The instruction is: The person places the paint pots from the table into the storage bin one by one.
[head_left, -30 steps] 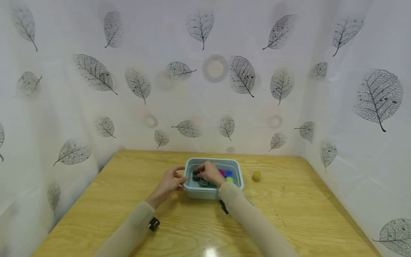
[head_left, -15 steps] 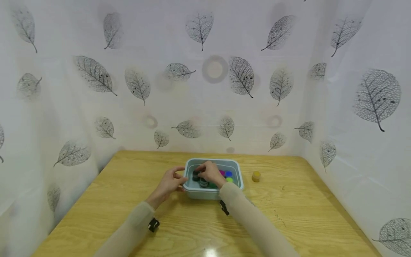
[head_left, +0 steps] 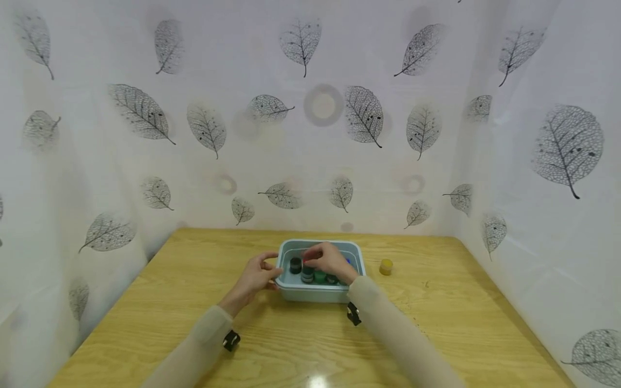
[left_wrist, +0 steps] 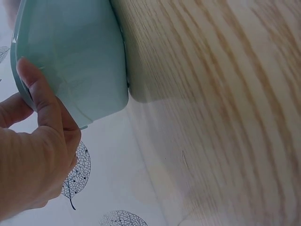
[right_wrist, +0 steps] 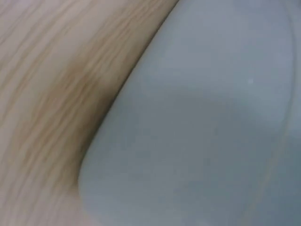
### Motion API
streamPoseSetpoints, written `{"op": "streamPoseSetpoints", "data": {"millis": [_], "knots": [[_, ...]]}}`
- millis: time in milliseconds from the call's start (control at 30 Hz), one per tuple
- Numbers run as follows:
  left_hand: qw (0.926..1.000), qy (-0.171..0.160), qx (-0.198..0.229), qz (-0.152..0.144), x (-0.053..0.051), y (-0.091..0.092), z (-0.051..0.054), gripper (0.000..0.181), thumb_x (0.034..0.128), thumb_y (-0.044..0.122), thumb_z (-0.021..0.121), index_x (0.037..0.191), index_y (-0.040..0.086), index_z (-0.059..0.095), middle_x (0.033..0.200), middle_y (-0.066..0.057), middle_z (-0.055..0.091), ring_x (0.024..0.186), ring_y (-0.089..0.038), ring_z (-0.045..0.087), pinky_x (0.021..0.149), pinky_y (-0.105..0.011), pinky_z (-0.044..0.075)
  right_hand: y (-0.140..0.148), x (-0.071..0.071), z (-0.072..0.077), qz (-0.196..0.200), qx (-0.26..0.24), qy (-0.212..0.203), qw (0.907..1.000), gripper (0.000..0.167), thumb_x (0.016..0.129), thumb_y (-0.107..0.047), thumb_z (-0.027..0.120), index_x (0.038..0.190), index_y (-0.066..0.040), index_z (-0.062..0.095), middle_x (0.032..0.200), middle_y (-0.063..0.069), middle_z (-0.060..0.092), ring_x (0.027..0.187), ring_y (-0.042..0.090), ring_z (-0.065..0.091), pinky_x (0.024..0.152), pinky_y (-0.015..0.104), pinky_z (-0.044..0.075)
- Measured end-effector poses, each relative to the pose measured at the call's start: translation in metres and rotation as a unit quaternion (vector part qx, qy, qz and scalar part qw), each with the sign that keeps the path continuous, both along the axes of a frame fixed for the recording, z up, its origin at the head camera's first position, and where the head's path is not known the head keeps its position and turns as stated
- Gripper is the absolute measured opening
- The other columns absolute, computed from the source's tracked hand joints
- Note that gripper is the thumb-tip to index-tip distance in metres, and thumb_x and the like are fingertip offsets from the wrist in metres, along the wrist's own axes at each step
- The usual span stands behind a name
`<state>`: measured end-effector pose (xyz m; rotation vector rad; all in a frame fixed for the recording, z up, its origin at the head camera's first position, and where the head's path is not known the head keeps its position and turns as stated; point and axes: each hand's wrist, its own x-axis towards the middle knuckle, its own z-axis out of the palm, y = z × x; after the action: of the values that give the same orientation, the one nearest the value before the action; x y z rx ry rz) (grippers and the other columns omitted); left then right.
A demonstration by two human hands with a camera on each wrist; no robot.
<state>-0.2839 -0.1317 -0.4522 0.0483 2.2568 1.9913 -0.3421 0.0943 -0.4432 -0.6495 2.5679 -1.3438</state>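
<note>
A light blue plastic box (head_left: pixel 315 294) stands on the table, holding several small jars. My left hand (head_left: pixel 254 277) grips the box's left rim, fingers and thumb around its edge, as the left wrist view also shows. My right hand (head_left: pixel 330 261) reaches into the box, its fingertips pinching a small red-topped thing (head_left: pixel 305 261), mostly hidden, apparently a jar. A dark jar (head_left: pixel 295 265) sits at the box's left end, left of those fingertips. Another dark jar (head_left: pixel 307 276) and a green one (head_left: pixel 320 277) stand along the near wall. A blue lid (head_left: pixel 347 262) shows partly behind my right hand.
A small yellow jar (head_left: pixel 386 267) stands on the wooden table (head_left: pixel 271 345), right of the box. A white curtain with leaf prints (head_left: pixel 310 134) closes off the back and sides. The right wrist view shows only the box's outer wall (right_wrist: pixel 188 132) and table.
My right hand has left the dark jar at the left end and shifted right, its fingertips now at something red. My left hand stays on the rim.
</note>
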Motion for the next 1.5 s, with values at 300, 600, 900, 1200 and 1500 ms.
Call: {"op": "streamPoseSetpoints", "data": {"millis": [300, 600, 900, 1200, 1500], "knots": [[1.0, 0.004, 0.007, -0.002, 0.001, 0.002, 0.002, 0.052, 0.0916, -0.001, 0.064, 0.14, -0.002, 0.045, 0.093, -0.014, 0.058, 0.072, -0.019, 0.066, 0.06, -0.034, 0.062, 0.023, 0.004, 0.011, 0.044, -0.001, 0.01, 0.999, 0.025, 0.092, -0.014, 0.068, 0.116, -0.008, 0.071, 0.112, 0.009, 0.072, 0.094, 0.018, 0.068, 0.08, 0.032, 0.059], [0.9999, 0.002, 0.01, 0.007, -0.002, 0.003, 0.0, 0.052, 0.0908, -0.001, 0.065, 0.139, 0.0, 0.047, 0.092, -0.014, 0.059, 0.071, -0.02, 0.066, 0.059, -0.034, 0.062, 0.053, 0.005, 0.022, 0.045, -0.035, -0.021, 0.9982, 0.034, 0.094, -0.015, 0.067, 0.125, -0.001, 0.065, 0.119, 0.018, 0.067, 0.101, 0.032, 0.067, 0.087, 0.041, 0.059], [0.9999, -0.003, 0.008, 0.01, -0.003, 0.002, -0.001, 0.051, 0.0908, 0.0, 0.065, 0.139, 0.001, 0.048, 0.093, -0.014, 0.058, 0.076, -0.024, 0.067, 0.063, -0.039, 0.063, 0.087, 0.005, 0.023, 0.015, -0.051, -0.013, 0.9985, 0.035, 0.094, -0.019, 0.067, 0.123, 0.0, 0.065, 0.121, 0.02, 0.067, 0.103, 0.032, 0.065, 0.086, 0.037, 0.058], [0.9998, -0.009, 0.018, 0.001, 0.002, 0.0, 0.001, 0.053, 0.092, 0.0, 0.064, 0.141, -0.001, 0.044, 0.093, -0.013, 0.057, 0.077, -0.024, 0.068, 0.059, -0.031, 0.061, 0.125, 0.004, 0.019, -0.022, -0.079, -0.034, 0.9961, 0.037, 0.095, -0.021, 0.066, 0.123, 0.003, 0.063, 0.116, 0.026, 0.066, 0.09, 0.025, 0.066, 0.083, 0.044, 0.059], [0.9996, -0.02, 0.012, 0.015, 0.0, 0.002, 0.002, 0.052, 0.0912, 0.0, 0.065, 0.14, 0.002, 0.047, 0.094, -0.014, 0.058, 0.079, -0.026, 0.068, 0.06, -0.032, 0.061, 0.161, 0.003, 0.012, -0.036, -0.067, -0.046, 0.9961, 0.043, 0.094, -0.021, 0.067, 0.125, 0.007, 0.059, 0.121, 0.023, 0.064, 0.101, 0.031, 0.064, 0.088, 0.048, 0.057]]}}
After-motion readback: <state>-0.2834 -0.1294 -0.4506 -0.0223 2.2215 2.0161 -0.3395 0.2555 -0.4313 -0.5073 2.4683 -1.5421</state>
